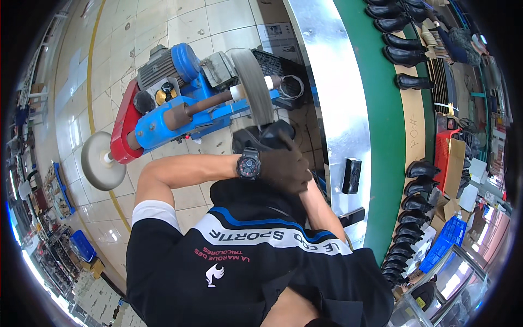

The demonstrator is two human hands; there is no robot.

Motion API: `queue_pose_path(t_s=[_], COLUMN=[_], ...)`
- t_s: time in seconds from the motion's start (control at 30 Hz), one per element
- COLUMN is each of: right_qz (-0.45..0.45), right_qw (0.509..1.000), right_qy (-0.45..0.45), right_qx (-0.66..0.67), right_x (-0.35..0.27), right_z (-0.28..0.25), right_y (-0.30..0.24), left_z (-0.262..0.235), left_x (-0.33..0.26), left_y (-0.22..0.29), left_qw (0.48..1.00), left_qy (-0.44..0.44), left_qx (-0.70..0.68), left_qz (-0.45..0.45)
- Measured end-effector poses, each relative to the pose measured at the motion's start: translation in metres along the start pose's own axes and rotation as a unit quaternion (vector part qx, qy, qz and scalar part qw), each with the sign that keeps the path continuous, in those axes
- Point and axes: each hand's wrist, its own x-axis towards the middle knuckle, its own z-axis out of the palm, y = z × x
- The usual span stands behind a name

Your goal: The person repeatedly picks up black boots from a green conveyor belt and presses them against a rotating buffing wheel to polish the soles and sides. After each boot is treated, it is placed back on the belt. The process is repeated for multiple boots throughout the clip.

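My left hand [286,166] wears a dark brown glove and a black wristwatch [248,164]. It is closed on a black shoe [265,136], which sits right under the grey buffing wheel [255,86] of a blue and red polishing machine [174,106]. My right forearm [321,210] comes up from the lower right and ends beneath the gloved left hand. The right hand itself is hidden, so its grip does not show.
A shiny metal rail [332,92] borders a green conveyor belt [384,136] lined with black boots [414,201]. A small black box [351,175] lies on the rail. A round buffing pad [101,161] sticks out at the machine's left end. Red and blue crates stand far right.
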Motion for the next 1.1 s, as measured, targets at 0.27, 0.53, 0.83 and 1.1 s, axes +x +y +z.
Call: queue_pose_path(t_s=[0.27, 0.53, 0.83, 1.1], right_qz=[0.093, 0.049, 0.067, 0.002], right_qw=[0.978, 0.982, 0.984, 0.696], right_qy=[-0.084, 0.034, 0.071, 0.036], right_qx=[0.166, 0.179, -0.15, -0.717], right_x=[0.014, 0.101, 0.025, -0.074], right_z=[0.009, 0.003, 0.002, 0.074], right_y=[-0.007, 0.003, 0.004, -0.045], left_z=[0.103, 0.193, 0.143, 0.085], left_x=[-0.12, -0.174, -0.143, -0.118], left_y=[-0.032, -0.131, -0.007, 0.044], left_qw=[0.332, 0.436, 0.047, 0.548], left_qy=[0.417, 0.428, 0.58, 0.369], left_qx=[-0.374, -0.584, -0.551, -0.26], left_qz=[-0.759, -0.534, -0.598, -0.704])
